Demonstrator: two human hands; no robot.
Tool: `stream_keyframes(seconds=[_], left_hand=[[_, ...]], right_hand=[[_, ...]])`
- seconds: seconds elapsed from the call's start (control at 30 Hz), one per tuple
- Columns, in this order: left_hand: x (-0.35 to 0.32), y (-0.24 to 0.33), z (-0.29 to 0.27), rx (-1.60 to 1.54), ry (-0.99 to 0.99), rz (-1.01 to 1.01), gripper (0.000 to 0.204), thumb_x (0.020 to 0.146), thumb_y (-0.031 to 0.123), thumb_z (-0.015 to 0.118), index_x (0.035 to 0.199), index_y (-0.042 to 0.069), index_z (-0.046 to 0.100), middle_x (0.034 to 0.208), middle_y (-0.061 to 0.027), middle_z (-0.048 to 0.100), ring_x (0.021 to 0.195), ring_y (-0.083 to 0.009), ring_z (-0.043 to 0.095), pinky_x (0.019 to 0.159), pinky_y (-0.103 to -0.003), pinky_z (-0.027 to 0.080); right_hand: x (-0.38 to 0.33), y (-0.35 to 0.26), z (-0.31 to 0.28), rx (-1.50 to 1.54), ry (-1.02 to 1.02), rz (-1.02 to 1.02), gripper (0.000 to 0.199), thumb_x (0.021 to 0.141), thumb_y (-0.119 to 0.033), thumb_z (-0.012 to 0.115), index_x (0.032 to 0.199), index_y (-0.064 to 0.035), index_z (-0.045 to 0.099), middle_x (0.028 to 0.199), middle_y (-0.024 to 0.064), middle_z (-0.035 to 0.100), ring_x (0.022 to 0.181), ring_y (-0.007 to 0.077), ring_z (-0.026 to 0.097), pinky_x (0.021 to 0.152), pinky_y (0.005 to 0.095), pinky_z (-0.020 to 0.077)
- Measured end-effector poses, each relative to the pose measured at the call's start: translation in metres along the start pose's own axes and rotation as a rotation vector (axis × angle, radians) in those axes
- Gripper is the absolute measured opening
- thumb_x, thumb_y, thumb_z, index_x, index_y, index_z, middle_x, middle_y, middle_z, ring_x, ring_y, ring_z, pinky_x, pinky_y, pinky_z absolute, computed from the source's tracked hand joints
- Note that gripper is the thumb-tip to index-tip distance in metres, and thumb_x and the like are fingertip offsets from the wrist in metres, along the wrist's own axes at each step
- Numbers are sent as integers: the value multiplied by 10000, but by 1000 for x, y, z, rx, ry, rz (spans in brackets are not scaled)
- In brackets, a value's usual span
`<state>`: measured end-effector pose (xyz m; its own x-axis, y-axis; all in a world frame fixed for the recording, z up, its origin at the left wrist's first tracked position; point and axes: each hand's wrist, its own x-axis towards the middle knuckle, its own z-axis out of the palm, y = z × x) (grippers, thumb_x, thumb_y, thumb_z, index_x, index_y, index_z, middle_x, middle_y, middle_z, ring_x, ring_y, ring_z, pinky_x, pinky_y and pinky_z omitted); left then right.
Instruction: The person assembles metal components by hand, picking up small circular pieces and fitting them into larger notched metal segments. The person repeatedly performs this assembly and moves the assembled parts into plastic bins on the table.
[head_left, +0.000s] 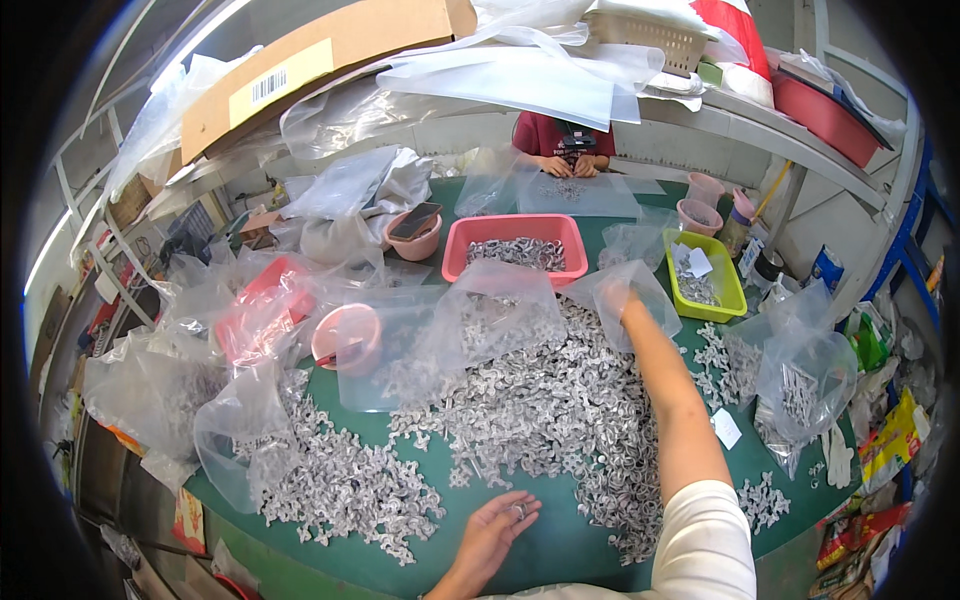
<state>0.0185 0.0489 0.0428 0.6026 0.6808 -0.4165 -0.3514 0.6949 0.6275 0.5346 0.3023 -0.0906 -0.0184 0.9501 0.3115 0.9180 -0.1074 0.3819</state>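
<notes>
My left hand [490, 532] is near the front edge of the green table, fingers drawn together around a small grey metal part [519, 511] with a ring shape. Stretched far forward, my right hand [617, 298] is in or behind a clear plastic bag [648, 292], so its fingers are hidden. Below that bag spreads a large heap of small grey metal parts [540, 410]. A separate pile of similar parts [350, 490] spills from an open clear bag [235, 430] on the left. Another clear plastic sheet or bag [495, 310] lies over the heap's far side.
A pink tub [457, 250] of metal parts stands beyond the heap, a yellow-green basin [735, 295] to its right. A pink bucket [347, 335] is at left. Filled clear bags [815, 375] crowd the right side. Opposite, a person [560, 150] handles small parts under a loaded shelf [800, 145].
</notes>
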Motion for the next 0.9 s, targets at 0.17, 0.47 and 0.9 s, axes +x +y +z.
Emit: stream_keyframes(seconds=[0.17, 0.47, 0.9], left_hand=[[-9, 3, -2, -31, -22, -16, 276, 843, -23, 469, 1109, -95, 483, 1099, -190, 533, 1055, -297, 529, 948, -391, 421], [-15, -9, 16, -26, -92, -59, 245, 822, -19, 509, 1062, -65, 527, 1053, -181, 569, 1025, -289, 553, 922, -386, 442], [-24, -15, 26, 4, -138, -80, 241, 831, -15, 500, 1066, -65, 520, 1058, -182, 563, 1027, -280, 553, 920, -370, 448]], right_hand=[[-20, -38, -179, 298, -34, 280, 131, 714, -52, 515, 784, 8, 607, 853, 219, 622, 785, 383, 606, 641, 430, 496], [-122, -27, -328, 1554, 149, 645, 79, 817, -39, 561, 802, 28, 602, 681, 67, 596, 591, 134, 551, 553, 269, 463], [-189, -74, -420, 2741, -83, 201, 138, 849, -75, 556, 965, -18, 508, 862, 49, 490, 798, 136, 441, 685, 242, 402]])
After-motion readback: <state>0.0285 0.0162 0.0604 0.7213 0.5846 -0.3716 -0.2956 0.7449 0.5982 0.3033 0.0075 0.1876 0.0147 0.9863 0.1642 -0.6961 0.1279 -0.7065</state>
